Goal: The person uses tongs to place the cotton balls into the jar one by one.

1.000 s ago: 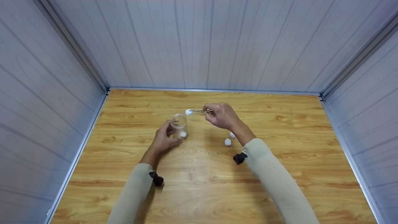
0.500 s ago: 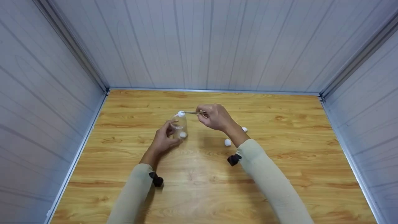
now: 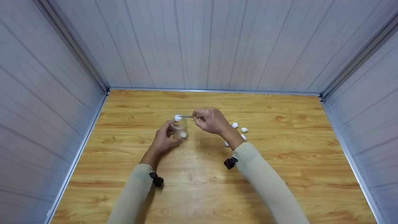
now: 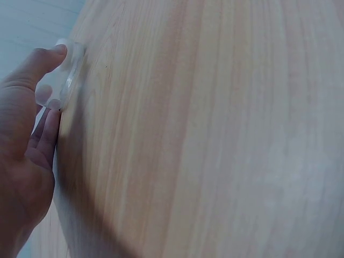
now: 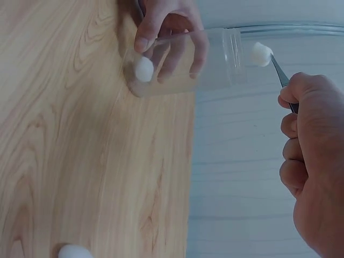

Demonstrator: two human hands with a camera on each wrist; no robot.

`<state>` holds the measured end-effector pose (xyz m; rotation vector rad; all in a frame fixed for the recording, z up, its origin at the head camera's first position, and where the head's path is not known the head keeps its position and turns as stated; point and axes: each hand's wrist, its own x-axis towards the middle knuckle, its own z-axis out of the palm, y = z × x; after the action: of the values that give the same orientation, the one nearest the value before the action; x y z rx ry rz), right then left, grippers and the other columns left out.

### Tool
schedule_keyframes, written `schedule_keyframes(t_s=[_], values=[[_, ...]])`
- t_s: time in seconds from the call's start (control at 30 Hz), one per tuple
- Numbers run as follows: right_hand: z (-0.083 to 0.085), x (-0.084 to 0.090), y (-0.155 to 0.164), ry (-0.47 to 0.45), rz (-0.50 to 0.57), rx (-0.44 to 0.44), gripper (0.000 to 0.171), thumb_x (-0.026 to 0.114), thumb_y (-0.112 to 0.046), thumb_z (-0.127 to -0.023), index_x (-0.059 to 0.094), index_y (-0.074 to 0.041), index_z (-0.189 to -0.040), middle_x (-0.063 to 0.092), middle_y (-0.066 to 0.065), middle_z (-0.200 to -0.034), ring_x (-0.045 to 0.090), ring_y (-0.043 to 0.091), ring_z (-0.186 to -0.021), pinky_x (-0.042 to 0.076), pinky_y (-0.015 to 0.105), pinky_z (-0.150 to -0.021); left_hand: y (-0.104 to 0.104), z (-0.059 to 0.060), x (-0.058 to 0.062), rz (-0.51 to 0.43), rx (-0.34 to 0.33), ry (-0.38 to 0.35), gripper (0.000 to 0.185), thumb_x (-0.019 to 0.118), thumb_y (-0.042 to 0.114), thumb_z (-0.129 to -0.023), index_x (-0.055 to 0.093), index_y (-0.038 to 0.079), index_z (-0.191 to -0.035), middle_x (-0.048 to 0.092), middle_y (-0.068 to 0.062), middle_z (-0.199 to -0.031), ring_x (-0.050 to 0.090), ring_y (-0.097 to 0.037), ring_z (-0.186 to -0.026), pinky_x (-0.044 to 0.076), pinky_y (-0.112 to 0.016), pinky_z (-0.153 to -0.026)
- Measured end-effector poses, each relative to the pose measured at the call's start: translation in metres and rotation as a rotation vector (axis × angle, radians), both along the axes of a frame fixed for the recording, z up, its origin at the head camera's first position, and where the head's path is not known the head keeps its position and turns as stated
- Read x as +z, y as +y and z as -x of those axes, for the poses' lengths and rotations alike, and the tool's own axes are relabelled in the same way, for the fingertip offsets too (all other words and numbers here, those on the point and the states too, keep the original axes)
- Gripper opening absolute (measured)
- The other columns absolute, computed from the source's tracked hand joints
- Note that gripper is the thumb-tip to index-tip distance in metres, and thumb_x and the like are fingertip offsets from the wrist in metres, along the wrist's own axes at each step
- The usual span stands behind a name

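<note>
left hand grips jar | right hand pinches tweezers, cotton ball | perhaps four loose balls behind forearm

— What carries it all?
— A wooden table, walled on three sides.
— And directly on it?
— A clear jar stands near the middle. Four loose cotton balls lie clustered just toward the right edge from it.

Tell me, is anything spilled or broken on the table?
Nothing stands out. The jar stands upright in the left hand, one cotton ball inside. The right hand holds tweezers with another ball at the jar's mouth. Loose balls lie on the table.
</note>
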<state>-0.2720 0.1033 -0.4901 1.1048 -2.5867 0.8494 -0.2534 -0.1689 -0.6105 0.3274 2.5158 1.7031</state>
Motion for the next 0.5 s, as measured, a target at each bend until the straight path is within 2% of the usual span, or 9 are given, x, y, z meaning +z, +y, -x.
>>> schedule_keyframes(t_s=[0.23, 0.5], values=[[0.0, -0.008, -0.002, -0.013, -0.007, -0.004, 0.015, 0.065, -0.012, -0.105, 0.078, -0.005, -0.107, 0.084, 0.013, -0.093, 0.07, 0.025, -0.07, 0.061, 0.044, -0.066, 0.001, -0.002, 0.002, -0.009, 0.007, -0.042, 0.082, 0.091, -0.002, -0.088, 0.052, 0.003, -0.161, 0.065, -0.029, -0.152, 0.062, -0.045, -0.149, 0.053, -0.056, -0.13], [-0.001, -0.013, -0.002, -0.042, -0.006, -0.014, 0.015, 0.064, -0.012, -0.105, 0.078, -0.006, -0.106, 0.084, 0.012, -0.091, 0.066, 0.022, -0.068, 0.055, 0.038, -0.063, 0.001, -0.001, 0.002, -0.022, 0.008, -0.032, 0.078, 0.091, -0.003, -0.086, 0.055, 0.002, -0.156, 0.066, -0.029, -0.151, 0.063, -0.044, -0.147, 0.053, -0.054, -0.13]])
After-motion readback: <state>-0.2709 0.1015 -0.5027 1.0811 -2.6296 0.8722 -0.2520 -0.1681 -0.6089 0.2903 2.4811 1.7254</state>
